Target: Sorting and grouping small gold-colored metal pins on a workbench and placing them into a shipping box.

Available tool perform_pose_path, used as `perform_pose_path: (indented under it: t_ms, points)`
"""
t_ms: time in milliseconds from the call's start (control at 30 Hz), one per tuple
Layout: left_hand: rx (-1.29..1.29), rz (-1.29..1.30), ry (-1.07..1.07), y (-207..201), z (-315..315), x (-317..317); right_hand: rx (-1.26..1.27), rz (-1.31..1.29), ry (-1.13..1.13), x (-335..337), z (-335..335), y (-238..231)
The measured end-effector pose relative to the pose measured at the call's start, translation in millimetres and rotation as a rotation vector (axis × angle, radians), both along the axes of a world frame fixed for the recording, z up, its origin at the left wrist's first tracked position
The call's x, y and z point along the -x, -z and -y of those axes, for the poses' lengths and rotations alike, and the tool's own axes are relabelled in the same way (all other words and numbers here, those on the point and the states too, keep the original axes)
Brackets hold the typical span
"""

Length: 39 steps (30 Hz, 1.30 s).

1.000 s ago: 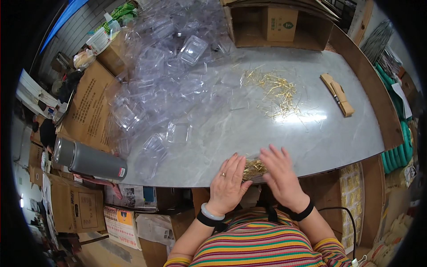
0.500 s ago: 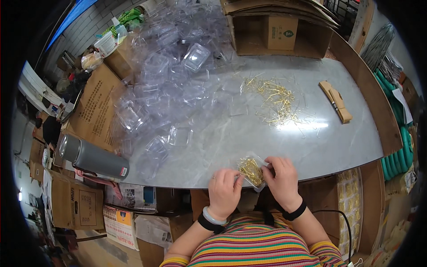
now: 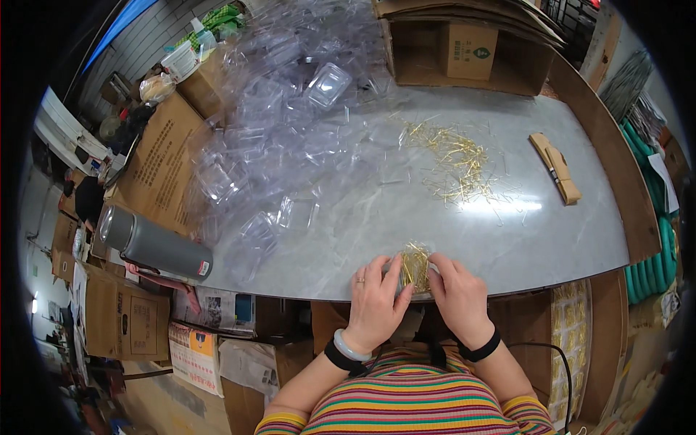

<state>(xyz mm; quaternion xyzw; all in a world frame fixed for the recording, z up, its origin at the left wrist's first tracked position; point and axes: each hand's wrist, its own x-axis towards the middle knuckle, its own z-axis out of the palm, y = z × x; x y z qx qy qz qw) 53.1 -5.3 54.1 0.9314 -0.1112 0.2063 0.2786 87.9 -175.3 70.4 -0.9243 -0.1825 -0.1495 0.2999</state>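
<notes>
At the near edge of the table, a small clear plastic box (image 3: 426, 287) is filled with thin gold wire hooks (image 3: 415, 265). My left hand (image 3: 378, 296) grips the box's left side, its fingers along the wall and thumb near the front corner. From the other side, my right hand (image 3: 462, 297) holds the box with thumb and fingertips. Much of the box is hidden by the fingers and the hooks. Farther up the table lies a loose pile of gold wire hooks (image 3: 460, 163), apart from both hands.
A big heap of clear plastic boxes (image 3: 290, 138) covers the table's left. A grey bottle (image 3: 163, 246) lies at the left edge. On the right are a folded brown cardboard strip (image 3: 555, 168) and a cardboard edge wall (image 3: 609, 152); an open carton (image 3: 420, 58) stands at the back.
The filled box has turned straighter and shifted slightly away from me. My left fingers have moved up along its side. The whole view has shifted a little.
</notes>
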Motion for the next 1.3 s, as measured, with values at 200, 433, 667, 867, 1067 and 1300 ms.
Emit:
perform_pose_path:
  t_ms: [200, 433, 667, 867, 1067, 1300]
  points:
    - [0.005, -0.003, 0.014, 0, 4, -2, -0.118, 0.046, -0.019, -2, -2, 4]
    - [0.055, -0.007, 0.046, 4, 0, -8, -0.107, -0.026, -0.189, 19, 0, -3]
    - [0.003, -0.021, 0.045, -6, 7, -12, -0.361, -0.133, -0.097, 8, 6, -2]
    - [-0.032, -0.067, 0.185, -6, 2, -8, -0.546, -0.363, 0.045, 17, 14, 6]
    - [-0.052, -0.069, 0.273, 2, -4, -6, -0.31, -0.209, 0.059, -15, 17, 3]
    - [-0.121, -0.04, 0.262, 5, -4, -5, -0.443, -0.47, 0.092, -20, 17, 7]
